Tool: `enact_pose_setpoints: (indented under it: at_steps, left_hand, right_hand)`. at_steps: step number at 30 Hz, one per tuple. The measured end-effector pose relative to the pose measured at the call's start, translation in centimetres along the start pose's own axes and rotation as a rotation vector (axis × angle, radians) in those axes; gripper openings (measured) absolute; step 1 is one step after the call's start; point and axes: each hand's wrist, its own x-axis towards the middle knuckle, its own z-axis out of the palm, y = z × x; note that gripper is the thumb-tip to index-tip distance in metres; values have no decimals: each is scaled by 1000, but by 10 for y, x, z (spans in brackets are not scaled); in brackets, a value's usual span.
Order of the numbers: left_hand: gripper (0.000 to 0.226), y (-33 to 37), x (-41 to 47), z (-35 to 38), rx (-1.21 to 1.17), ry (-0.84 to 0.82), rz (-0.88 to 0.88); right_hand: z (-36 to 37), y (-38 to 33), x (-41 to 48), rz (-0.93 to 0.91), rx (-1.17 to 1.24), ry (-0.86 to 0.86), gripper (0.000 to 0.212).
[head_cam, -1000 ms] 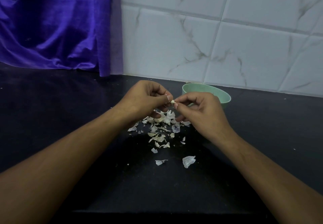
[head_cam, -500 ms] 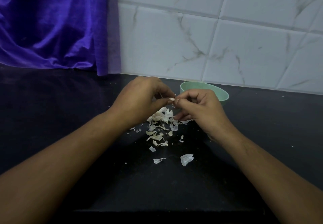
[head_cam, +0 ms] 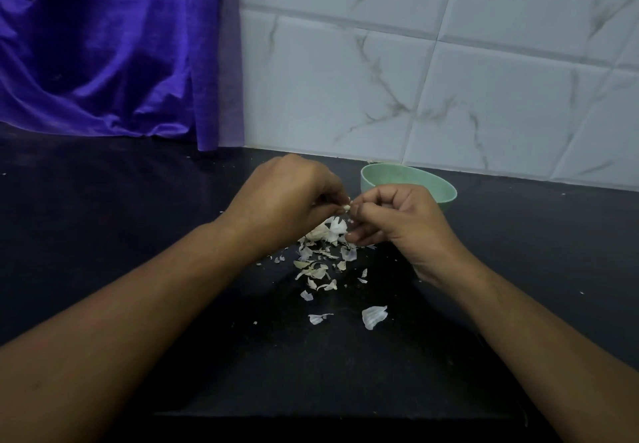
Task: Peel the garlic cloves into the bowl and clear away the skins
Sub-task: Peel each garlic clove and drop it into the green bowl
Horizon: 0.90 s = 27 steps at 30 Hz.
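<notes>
My left hand (head_cam: pixel 287 197) and my right hand (head_cam: pixel 397 221) meet above the black counter, fingertips pinched together on a small pale garlic clove (head_cam: pixel 346 206). Under them lies a pile of garlic and white papery skins (head_cam: pixel 326 235), with loose skins (head_cam: pixel 373 316) scattered toward me. A pale green bowl (head_cam: pixel 439 185) stands just behind my right hand, partly hidden by it; its contents cannot be seen.
The black counter (head_cam: pixel 138 221) runs wide on both sides and ends at a front edge near the bottom of the view. A white marbled tile wall (head_cam: pixel 432 90) rises behind the bowl. A purple cloth (head_cam: pixel 103 48) hangs at the back left.
Both hands stay pinched on the clove; my left hand's fingers have shifted a little around it. The skins on the counter lie as before.
</notes>
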Motion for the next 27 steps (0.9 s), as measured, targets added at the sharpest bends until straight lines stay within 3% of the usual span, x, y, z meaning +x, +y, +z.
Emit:
enact_pose_setpoints:
  at_steps: [11,15,20,27]
  left_hand:
    - [10,1,-1,3,-252,63,-49]
    - [10,4,0,7,-513,87,-191]
    - [10,10,4,7,-896,162,-342]
    - [9,5,3,1,-1039,135,-529]
  right_hand:
    - [1,-4,0,152,266,-16,17]
    - [2,-8,1,184,380,-51,9]
    - [9,-4,-2,157,220,-88,9]
    - [4,-2,-2,19,61,-52,11]
